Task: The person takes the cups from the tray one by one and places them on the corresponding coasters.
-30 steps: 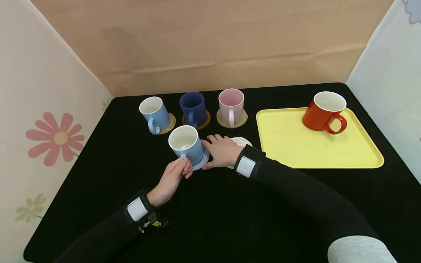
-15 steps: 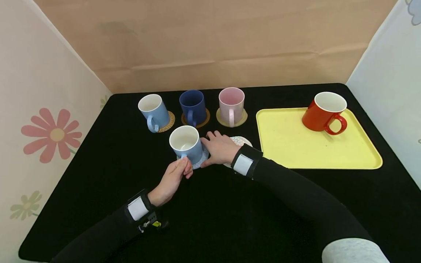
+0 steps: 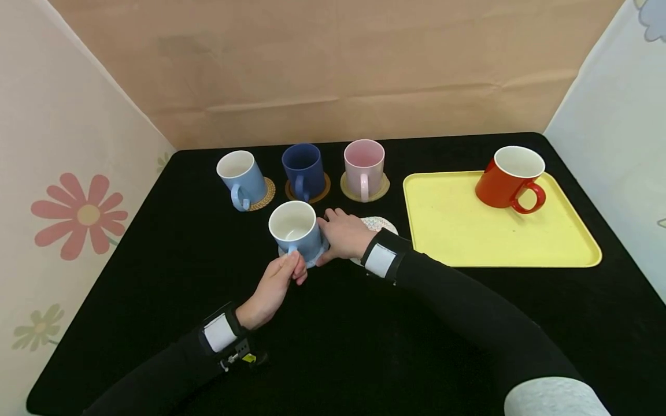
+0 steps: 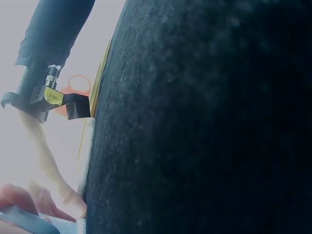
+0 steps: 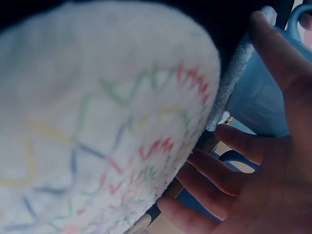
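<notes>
Pinched by its handle in my left hand [image 3: 270, 293] is a light blue mug [image 3: 306, 238] with a white inside. The mug stands over a pale blue coaster [image 3: 314, 262], which shows at its right and front. My right hand [image 3: 347, 236] lies beside them with its fingers spread. In the right wrist view, its thumb and index fingertip meet the rim of the pale blue coaster [image 5: 231, 80], and the other fingers reach past it. Partly behind that hand lies a white coaster [image 3: 382, 224] with coloured zigzag lines.
Along the back stand another light blue mug [image 3: 250, 182], a dark blue mug [image 3: 312, 170] and a pink mug [image 3: 372, 170], each on a round coaster. At the right, a red mug [image 3: 496, 188] sits on a yellow tray [image 3: 452, 231].
The pale blue coaster shows less beyond the mug's right side, and my right hand has come slightly left with it. My left hand keeps its pinch on the mug's handle.
</notes>
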Motion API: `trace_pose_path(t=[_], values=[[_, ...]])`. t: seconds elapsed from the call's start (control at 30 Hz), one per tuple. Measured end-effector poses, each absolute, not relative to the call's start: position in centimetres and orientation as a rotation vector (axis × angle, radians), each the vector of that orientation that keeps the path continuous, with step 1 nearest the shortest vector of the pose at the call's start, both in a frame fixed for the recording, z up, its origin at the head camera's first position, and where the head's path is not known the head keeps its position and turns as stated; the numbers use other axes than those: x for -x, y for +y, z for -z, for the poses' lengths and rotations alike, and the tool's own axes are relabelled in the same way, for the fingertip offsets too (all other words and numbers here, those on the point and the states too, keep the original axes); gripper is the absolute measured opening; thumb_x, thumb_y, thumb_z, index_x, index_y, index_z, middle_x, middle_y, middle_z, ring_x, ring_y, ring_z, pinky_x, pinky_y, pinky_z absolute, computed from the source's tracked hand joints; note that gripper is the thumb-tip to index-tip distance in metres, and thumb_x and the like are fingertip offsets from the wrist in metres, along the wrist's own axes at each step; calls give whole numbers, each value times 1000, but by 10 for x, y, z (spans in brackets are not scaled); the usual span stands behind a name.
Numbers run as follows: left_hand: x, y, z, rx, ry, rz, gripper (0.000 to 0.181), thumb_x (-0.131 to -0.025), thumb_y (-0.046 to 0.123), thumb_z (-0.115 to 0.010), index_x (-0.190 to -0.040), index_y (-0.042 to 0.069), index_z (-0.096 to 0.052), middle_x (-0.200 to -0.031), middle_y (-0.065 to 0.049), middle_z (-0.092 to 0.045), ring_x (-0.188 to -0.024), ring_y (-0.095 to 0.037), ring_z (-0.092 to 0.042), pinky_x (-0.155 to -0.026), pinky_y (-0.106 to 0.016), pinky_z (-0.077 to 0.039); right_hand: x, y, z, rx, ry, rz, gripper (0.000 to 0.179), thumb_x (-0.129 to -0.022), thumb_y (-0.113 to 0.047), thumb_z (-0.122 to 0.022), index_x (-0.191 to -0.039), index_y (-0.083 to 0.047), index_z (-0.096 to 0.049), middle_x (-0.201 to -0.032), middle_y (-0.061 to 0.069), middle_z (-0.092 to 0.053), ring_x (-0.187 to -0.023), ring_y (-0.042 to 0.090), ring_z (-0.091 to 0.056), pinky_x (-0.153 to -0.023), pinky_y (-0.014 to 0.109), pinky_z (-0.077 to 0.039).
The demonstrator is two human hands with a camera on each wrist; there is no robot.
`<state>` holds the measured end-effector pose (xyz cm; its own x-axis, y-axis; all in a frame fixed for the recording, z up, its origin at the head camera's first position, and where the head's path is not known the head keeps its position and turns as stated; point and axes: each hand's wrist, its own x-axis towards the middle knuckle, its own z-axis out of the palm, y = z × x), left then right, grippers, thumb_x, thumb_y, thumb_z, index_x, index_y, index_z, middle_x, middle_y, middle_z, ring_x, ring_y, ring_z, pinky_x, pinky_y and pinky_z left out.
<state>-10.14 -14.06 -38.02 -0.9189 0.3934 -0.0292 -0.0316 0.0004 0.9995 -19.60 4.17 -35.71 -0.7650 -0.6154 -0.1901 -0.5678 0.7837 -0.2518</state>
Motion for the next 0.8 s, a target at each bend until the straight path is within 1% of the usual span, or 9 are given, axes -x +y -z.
trace_pose_path(t=[0.1,0.17,0.23,0.37,0.5,0.63,0.73,0.8], values=[[101,-139,380,-357,1990,-1998,45,-109,26,-25,-81,-8,-37,-77,-7,-37,-71,-18,-42,-71,-27,-37,195,42,357,929,2721,263,87,-70,-55,-82,-136,-6,-53,-114,11,-53,-100,25,-49,-76,38,-48],[100,-139,379,-345,1992,-2004,47,-109,26,-26,-83,-12,-36,-77,-7,-38,-71,-17,-42,-71,-27,-37,195,42,357,930,2725,264,87,-70,-55,-82,-136,-6,-53,-114,11,-53,-100,25,-48,-76,38,-48],[100,-139,379,-341,1993,-2007,47,-109,26,-26,-84,-14,-36,-77,-7,-38,-71,-17,-42,-71,-28,-37,194,42,357,930,2724,266,88,-70,-55,-82,-137,-6,-53,-115,12,-54,-101,25,-48,-78,38,-48],[101,-141,379,-356,1996,-2005,46,-109,24,-26,-83,-13,-35,-76,-7,-38,-70,-17,-41,-69,-28,-37,194,42,358,925,2719,270,88,-71,-54,-82,-138,-7,-52,-115,12,-54,-102,25,-48,-79,38,-48],[103,-143,379,-378,1996,-1992,45,-109,24,-25,-80,-10,-36,-75,-6,-37,-69,-16,-40,-69,-27,-37,195,42,358,910,2712,265,87,-71,-54,-82,-139,-8,-51,-115,11,-53,-102,24,-48,-79,37,-47],[103,-144,379,-365,1990,-1979,42,-109,25,-26,-79,0,-40,-76,-7,-38,-70,-18,-41,-71,-28,-38,196,41,359,906,2718,254,86,-71,-54,-82,-137,-8,-52,-114,11,-53,-101,24,-48,-78,38,-47],[103,-145,379,-348,1993,-1966,39,-108,27,-26,-80,6,-43,-78,-7,-39,-72,-18,-44,-73,-29,-40,195,41,359,904,2721,247,85,-72,-54,-81,-137,-7,-52,-114,10,-53,-101,24,-48,-77,38,-48],[103,-145,378,-352,2000,-1952,39,-108,27,-26,-81,6,-44,-79,-7,-41,-74,-18,-47,-75,-30,-42,195,41,358,902,2721,235,86,-72,-55,-81,-137,-8,-52,-114,10,-53,-102,24,-48,-78,38,-48]])
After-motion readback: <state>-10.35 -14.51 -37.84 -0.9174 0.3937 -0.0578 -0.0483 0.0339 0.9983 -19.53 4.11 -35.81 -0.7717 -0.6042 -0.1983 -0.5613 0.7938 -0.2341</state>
